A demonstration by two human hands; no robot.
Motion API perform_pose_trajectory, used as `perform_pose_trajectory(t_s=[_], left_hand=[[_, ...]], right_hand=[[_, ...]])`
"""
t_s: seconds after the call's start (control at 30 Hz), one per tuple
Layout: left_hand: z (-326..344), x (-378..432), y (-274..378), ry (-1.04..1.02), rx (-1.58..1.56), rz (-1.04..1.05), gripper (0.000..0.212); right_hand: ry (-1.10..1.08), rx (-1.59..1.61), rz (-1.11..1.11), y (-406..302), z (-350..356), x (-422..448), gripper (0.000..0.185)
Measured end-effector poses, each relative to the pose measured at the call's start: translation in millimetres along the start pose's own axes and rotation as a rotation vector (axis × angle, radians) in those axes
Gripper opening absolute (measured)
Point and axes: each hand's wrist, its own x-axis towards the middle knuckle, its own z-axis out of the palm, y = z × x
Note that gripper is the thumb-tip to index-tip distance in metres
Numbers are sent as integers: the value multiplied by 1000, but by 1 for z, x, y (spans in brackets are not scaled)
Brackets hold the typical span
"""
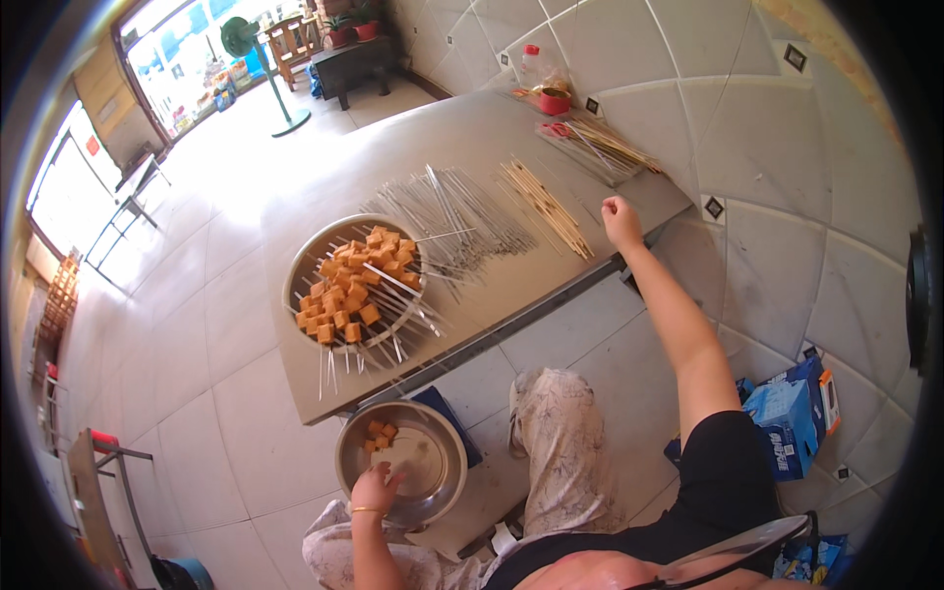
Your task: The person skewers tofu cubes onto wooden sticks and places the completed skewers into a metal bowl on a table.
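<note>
My left hand (375, 490) hangs over the near left rim of a steel basin (431, 509), fingers apart and holding nothing that I can see. Several orange-brown cubes, apparently fried tofu (380, 435), lie at the basin's far left side. Above the table's front right part is my right hand (623, 221), its fingers curled closed; nothing shows in them. Bamboo skewers (549, 206) lie left of that hand. A large bowl (295, 269) on the table holds a heap of skewered cubes (354, 284), with metal skewer ends sticking out over its rim.
Many loose metal skewers (461, 214) cover the middle of the metal-topped table (324, 199). More sticks and red-handled scissors (557, 130) lie by the tiled wall, near a red container (554, 101) and a bottle (529, 66). Blue boxes (785, 420) stand on the floor at right.
</note>
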Motion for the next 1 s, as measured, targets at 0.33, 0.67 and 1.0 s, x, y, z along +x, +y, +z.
perform_pose_trajectory(t_s=[0.33, 0.67, 1.0], left_hand=[[2, 19, -14, 451, -40, 71, 18], [23, 12, -18, 482, 21, -5, 18], [52, 3, -81, 569, -126, -8, 18]], right_hand=[[14, -233, -57, 82, 8, 162, 15], [-409, -335, 33, 134, 41, 223, 19], [-618, -579, 78, 139, 58, 244, 24]])
